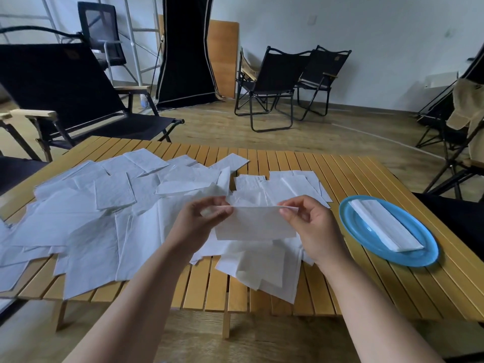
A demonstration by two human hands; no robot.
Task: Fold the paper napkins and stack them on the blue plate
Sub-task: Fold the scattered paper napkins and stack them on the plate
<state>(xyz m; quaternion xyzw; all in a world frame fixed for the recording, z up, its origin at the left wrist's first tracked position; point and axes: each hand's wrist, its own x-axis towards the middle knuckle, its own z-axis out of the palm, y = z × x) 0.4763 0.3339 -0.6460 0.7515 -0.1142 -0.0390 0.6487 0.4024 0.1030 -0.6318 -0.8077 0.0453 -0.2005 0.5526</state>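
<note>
A white paper napkin (pixel 255 223), folded in half, hangs above the table between both hands. My left hand (pixel 200 221) pinches its upper left corner and my right hand (pixel 311 224) pinches its upper right corner. Several unfolded white napkins (pixel 91 218) lie scattered over the left and middle of the wooden slatted table (pixel 366 289). On the right stands the blue plate (pixel 366 242), and on it lies a small stack of folded napkins (pixel 385 227).
Black folding chairs stand around: one at the far left (pixel 78 95), two across the room (pixel 277 82), and one at the right edge (pixel 458 142). A dark seat (pixel 455 218) sits just right of the table. The table's near edge runs close to my forearms.
</note>
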